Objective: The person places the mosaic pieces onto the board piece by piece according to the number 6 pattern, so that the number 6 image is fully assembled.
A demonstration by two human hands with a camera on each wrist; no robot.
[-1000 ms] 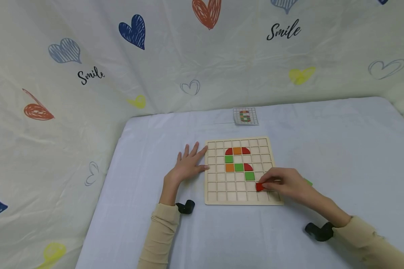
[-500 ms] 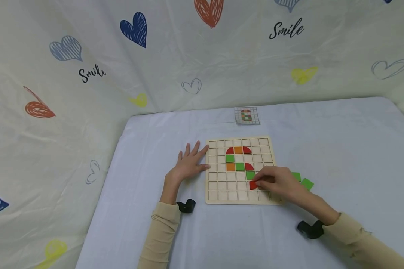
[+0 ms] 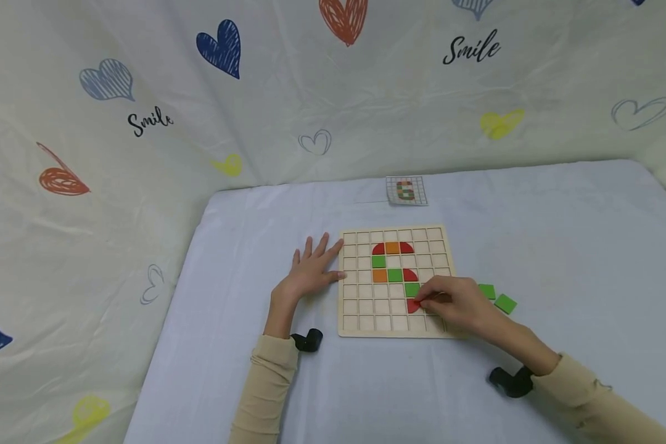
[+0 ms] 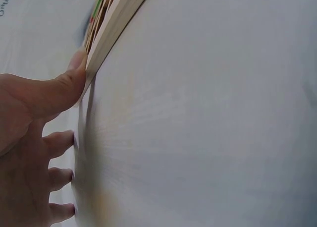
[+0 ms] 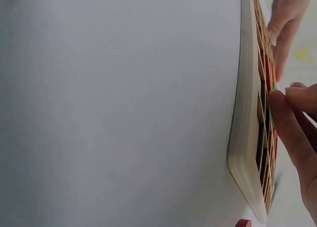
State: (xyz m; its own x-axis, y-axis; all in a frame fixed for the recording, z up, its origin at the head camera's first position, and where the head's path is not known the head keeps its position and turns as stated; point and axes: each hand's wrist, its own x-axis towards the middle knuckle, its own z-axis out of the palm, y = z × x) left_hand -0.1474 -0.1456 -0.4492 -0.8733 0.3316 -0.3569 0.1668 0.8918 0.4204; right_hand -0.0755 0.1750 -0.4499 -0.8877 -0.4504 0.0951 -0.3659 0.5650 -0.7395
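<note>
A wooden grid board (image 3: 366, 324) lies on the cloth, with red quarter-circle, orange and green square tiles in some cells. My right hand (image 3: 457, 302) pinches a red quarter-circle tile (image 3: 413, 306) at its right side, in the cell just below a green square tile (image 3: 412, 290). The right wrist view shows thumb and finger close together over the board (image 5: 242, 138), largely hiding that tile. My left hand (image 3: 306, 274) lies with spread fingers at the board's left edge; its thumb (image 4: 69, 88) touches the rim in the left wrist view.
Green square tiles (image 3: 505, 303) lie right of the board, partly behind the right hand. A red piece (image 5: 242, 223) shows beyond the board's corner in the right wrist view. Behind the board lies a small pattern card (image 3: 406, 191). A heart-printed sheet (image 3: 266, 111) hangs behind the table.
My right hand has moved left with the red quarter-circle tile, from a cell further right to the one under the green square, uncovering green tiles behind it. My left hand has stayed put.
</note>
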